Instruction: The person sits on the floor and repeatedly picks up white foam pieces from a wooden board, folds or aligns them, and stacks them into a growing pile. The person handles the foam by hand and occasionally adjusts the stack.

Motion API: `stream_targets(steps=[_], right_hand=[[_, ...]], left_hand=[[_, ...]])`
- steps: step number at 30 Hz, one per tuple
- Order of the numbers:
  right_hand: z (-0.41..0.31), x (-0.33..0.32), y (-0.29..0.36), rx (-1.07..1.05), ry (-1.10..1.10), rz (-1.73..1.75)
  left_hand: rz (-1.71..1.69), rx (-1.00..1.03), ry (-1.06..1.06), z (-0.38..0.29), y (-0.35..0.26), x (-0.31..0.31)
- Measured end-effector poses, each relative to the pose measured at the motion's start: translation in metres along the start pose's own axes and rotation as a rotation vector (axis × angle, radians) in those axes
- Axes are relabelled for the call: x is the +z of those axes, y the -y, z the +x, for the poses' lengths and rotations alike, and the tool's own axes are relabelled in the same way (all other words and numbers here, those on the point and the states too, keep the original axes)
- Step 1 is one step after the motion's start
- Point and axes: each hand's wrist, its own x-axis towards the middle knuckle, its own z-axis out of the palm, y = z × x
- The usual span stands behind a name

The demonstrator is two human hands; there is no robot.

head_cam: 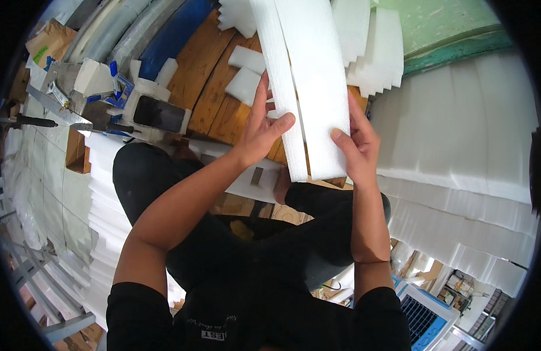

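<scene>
Two long white foam pieces are held side by side above a wooden table, with a narrow gap between them. My left hand [267, 127] grips the narrow foam strip [284, 105], its thumb on the near face and its fingers partly behind. On the other side, my right hand [360, 142] holds the wider foam piece [321, 96] by its right edge, thumb on top. Small white foam blocks [245, 84] lie on the wooden table [213, 103] left of the strip. Notched foam sheets [378, 57] rest at the table's far right.
A smartphone [159, 114] lies among foam pieces at the left, near blue clamps [119, 87] and a soldering iron [35, 120]. Large foam sheets [454, 123] are stacked at the right. A blue and white air cooler [426, 316] stands at the lower right. Rolls [152, 48] lie at the upper left.
</scene>
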Motion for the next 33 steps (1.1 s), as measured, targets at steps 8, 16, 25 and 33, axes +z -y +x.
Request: stream_targets(steps=[8,16,25,33], right_hand=[[0.002,0.001,-0.006,-0.027,0.004,-0.032],[0.003,0.004,-0.003,-0.015,-0.007,-0.034],[0.003,0.010,-0.002,-0.019,-0.042,-0.040],[-0.002,0.035,-0.021,0.027,-0.119,-0.009]], left_hand=[[-0.029,0.071,-0.005,0.002,0.000,0.002],[0.013,0.087,0.017,0.003,-0.001,-0.001],[0.030,0.141,0.019,0.001,-0.004,0.003],[-0.044,0.100,-0.145,-0.002,0.006,0.017]])
